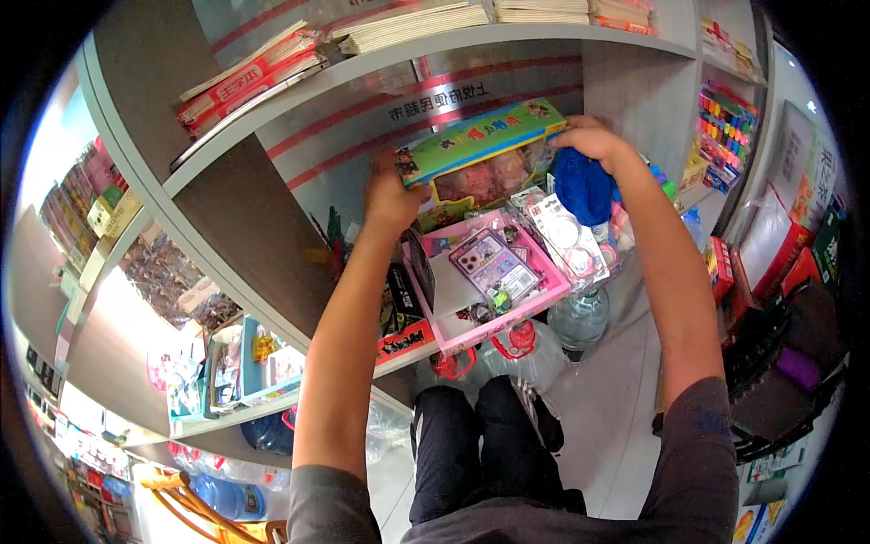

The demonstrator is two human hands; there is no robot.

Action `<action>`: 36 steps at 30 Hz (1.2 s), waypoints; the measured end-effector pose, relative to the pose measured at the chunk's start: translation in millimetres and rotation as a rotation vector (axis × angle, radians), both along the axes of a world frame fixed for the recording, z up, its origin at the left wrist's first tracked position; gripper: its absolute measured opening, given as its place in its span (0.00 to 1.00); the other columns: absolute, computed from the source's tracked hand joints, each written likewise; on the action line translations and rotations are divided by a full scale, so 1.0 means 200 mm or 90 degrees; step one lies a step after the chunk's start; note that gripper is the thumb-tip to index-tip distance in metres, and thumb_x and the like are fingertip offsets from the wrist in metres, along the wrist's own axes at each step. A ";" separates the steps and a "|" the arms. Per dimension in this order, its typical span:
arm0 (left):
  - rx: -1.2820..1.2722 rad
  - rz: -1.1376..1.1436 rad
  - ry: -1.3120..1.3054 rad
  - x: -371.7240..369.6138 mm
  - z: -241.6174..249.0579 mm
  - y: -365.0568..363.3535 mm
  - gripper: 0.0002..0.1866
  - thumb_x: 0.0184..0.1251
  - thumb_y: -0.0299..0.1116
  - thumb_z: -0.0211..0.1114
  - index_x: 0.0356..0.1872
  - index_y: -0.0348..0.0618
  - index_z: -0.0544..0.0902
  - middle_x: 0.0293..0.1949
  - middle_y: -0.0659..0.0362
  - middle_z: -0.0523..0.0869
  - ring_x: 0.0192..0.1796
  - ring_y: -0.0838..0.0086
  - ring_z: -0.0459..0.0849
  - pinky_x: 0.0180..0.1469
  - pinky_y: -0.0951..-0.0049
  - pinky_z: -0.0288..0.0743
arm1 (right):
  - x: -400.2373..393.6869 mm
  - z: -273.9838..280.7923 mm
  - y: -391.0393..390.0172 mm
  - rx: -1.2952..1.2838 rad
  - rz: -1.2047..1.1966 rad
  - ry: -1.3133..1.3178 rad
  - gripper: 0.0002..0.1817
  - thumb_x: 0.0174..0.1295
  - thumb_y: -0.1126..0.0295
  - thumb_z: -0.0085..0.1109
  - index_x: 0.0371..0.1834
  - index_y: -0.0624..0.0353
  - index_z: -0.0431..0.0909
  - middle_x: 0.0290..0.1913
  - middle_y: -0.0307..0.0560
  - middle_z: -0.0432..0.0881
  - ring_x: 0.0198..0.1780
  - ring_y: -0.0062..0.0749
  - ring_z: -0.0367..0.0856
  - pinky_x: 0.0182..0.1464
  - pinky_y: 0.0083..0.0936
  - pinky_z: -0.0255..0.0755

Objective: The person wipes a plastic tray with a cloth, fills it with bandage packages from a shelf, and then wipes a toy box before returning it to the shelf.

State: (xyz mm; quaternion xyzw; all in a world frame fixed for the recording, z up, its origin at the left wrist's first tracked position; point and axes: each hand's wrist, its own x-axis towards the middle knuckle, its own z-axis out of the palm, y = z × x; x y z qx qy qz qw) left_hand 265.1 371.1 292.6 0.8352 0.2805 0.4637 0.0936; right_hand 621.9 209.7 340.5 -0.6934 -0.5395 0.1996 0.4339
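Note:
Both my hands are closed on the ends of a colourful toy box (485,140) with a green and yellow top and a clear front window. My left hand (391,195) grips its left end, and my right hand (587,143) its right end. The box is at the back of the shelf. In front of it lies an open pink tray (546,288) holding a purple phone-shaped package (495,263) and small trinkets. Blister-packed items (564,236) and a blue fuzzy thing (583,186) sit below my right hand.
Stacks of notebooks (412,25) line the shelf above. Large clear plastic bottles (530,352) stand under the shelf, near my knees. A black basket (788,363) is at the right. More shelves with packaged goods (272,358) are at the left.

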 end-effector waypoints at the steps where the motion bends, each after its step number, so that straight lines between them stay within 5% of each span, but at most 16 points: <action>1: -0.008 0.011 0.020 0.02 0.00 0.01 0.48 0.48 0.30 0.81 0.73 0.38 0.65 0.65 0.41 0.79 0.62 0.42 0.81 0.63 0.50 0.77 | -0.01 0.01 -0.02 -0.017 -0.053 -0.057 0.31 0.60 0.62 0.70 0.65 0.67 0.80 0.60 0.50 0.85 0.61 0.35 0.80 0.62 0.28 0.71; 4: -0.031 0.003 0.047 0.08 -0.01 0.07 0.47 0.51 0.31 0.80 0.73 0.40 0.65 0.64 0.40 0.79 0.62 0.39 0.80 0.63 0.47 0.77 | 0.05 -0.03 -0.04 0.096 -0.158 -0.079 0.27 0.55 0.59 0.71 0.58 0.59 0.86 0.56 0.58 0.87 0.57 0.41 0.84 0.59 0.32 0.76; 9: -0.029 0.046 0.089 0.17 -0.01 0.18 0.44 0.55 0.34 0.78 0.73 0.41 0.66 0.60 0.34 0.81 0.61 0.37 0.80 0.63 0.45 0.77 | 0.09 0.14 -0.32 0.210 -0.136 -0.122 0.23 0.61 0.60 0.68 0.55 0.63 0.86 0.52 0.50 0.90 0.52 0.33 0.85 0.56 0.26 0.75; 12: -0.036 0.071 0.109 0.23 0.02 0.23 0.42 0.57 0.36 0.77 0.72 0.41 0.67 0.57 0.33 0.83 0.60 0.37 0.81 0.62 0.44 0.78 | -0.03 0.25 -0.59 0.429 -0.169 -0.114 0.16 0.69 0.66 0.60 0.56 0.62 0.85 0.54 0.42 0.89 0.55 0.24 0.82 0.60 0.20 0.70; 14: -0.021 0.127 0.117 0.26 0.06 0.17 0.41 0.58 0.38 0.77 0.71 0.41 0.68 0.55 0.34 0.84 0.59 0.37 0.82 0.61 0.44 0.79 | -0.10 0.23 -0.79 0.518 -0.199 -0.123 0.15 0.66 0.65 0.62 0.51 0.60 0.88 0.52 0.40 0.88 0.49 0.25 0.83 0.56 0.20 0.71; 16: 0.000 0.132 0.099 0.31 0.04 0.22 0.40 0.58 0.39 0.77 0.70 0.40 0.69 0.53 0.35 0.85 0.57 0.39 0.84 0.60 0.45 0.79 | -0.17 0.06 -0.96 0.498 -0.299 -0.029 0.17 0.69 0.64 0.61 0.56 0.59 0.86 0.50 0.41 0.87 0.48 0.27 0.83 0.55 0.23 0.72; 18: 0.005 0.121 0.082 0.34 0.01 0.28 0.41 0.57 0.39 0.78 0.70 0.39 0.69 0.54 0.35 0.85 0.57 0.39 0.84 0.60 0.45 0.79 | -0.25 -0.16 -1.12 0.354 -0.305 -0.108 0.09 0.70 0.65 0.62 0.43 0.60 0.82 0.39 0.34 0.81 0.42 0.21 0.78 0.47 0.20 0.70; 19: 0.008 0.117 0.075 0.34 0.01 0.27 0.41 0.57 0.39 0.78 0.70 0.38 0.69 0.54 0.35 0.85 0.58 0.39 0.84 0.60 0.45 0.79 | -0.31 -0.29 -1.16 0.308 -0.263 -0.016 0.06 0.69 0.68 0.62 0.37 0.58 0.79 0.36 0.33 0.79 0.39 0.19 0.75 0.44 0.19 0.68; 21: 0.025 0.112 0.061 0.34 0.02 0.26 0.41 0.57 0.39 0.78 0.70 0.37 0.68 0.54 0.35 0.85 0.59 0.39 0.83 0.60 0.45 0.79 | -0.39 -0.53 -1.18 0.129 -0.308 -0.007 0.02 0.65 0.73 0.62 0.36 0.59 0.82 0.33 0.33 0.79 0.37 0.20 0.76 0.43 0.20 0.70; 24: -0.124 0.076 0.085 0.35 0.05 0.24 0.45 0.54 0.40 0.80 0.73 0.39 0.70 0.67 0.39 0.79 0.70 0.44 0.76 0.71 0.51 0.73 | -0.40 -0.85 -1.09 0.020 -0.209 0.028 0.14 0.61 0.75 0.64 0.49 0.67 0.85 0.44 0.47 0.89 0.49 0.28 0.85 0.56 0.27 0.77; 27: -0.133 0.100 0.063 0.33 0.02 0.25 0.41 0.60 0.43 0.75 0.71 0.36 0.68 0.59 0.36 0.83 0.61 0.39 0.82 0.61 0.47 0.78 | -0.37 -1.02 -0.99 0.057 -0.180 0.040 0.16 0.61 0.74 0.64 0.52 0.67 0.85 0.47 0.48 0.89 0.51 0.31 0.85 0.57 0.28 0.76; 29: 0.042 0.151 -0.046 0.34 -0.03 0.40 0.34 0.63 0.44 0.73 0.65 0.34 0.76 0.56 0.37 0.86 0.58 0.41 0.84 0.60 0.50 0.78 | -0.40 -1.04 -0.94 0.065 -0.207 0.007 0.17 0.61 0.72 0.64 0.52 0.66 0.85 0.48 0.50 0.89 0.51 0.34 0.86 0.58 0.30 0.77; 31: -0.137 0.003 -0.126 0.15 0.18 -0.02 0.21 0.68 0.43 0.68 0.47 0.31 0.88 0.44 0.41 0.91 0.48 0.51 0.89 0.55 0.58 0.78 | -0.44 -1.03 -0.92 0.071 -0.209 -0.029 0.17 0.61 0.71 0.64 0.52 0.66 0.85 0.49 0.50 0.89 0.51 0.36 0.87 0.57 0.31 0.77; 33: -0.132 -0.097 -0.338 0.08 0.23 -0.27 0.19 0.73 0.42 0.65 0.37 0.31 0.89 0.35 0.47 0.92 0.40 0.64 0.87 0.49 0.64 0.76 | -0.48 -1.03 -0.93 0.072 -0.234 -0.031 0.17 0.61 0.71 0.65 0.53 0.66 0.85 0.49 0.51 0.89 0.51 0.37 0.87 0.56 0.31 0.77; 36: -0.284 -0.235 -0.256 -0.12 0.35 -0.79 0.17 0.72 0.42 0.72 0.29 0.39 0.85 0.25 0.70 0.79 0.30 0.87 0.71 0.33 0.82 0.65 | -0.53 -1.07 -0.98 0.094 -0.286 -0.020 0.18 0.60 0.72 0.65 0.54 0.65 0.84 0.49 0.51 0.89 0.50 0.37 0.87 0.54 0.31 0.78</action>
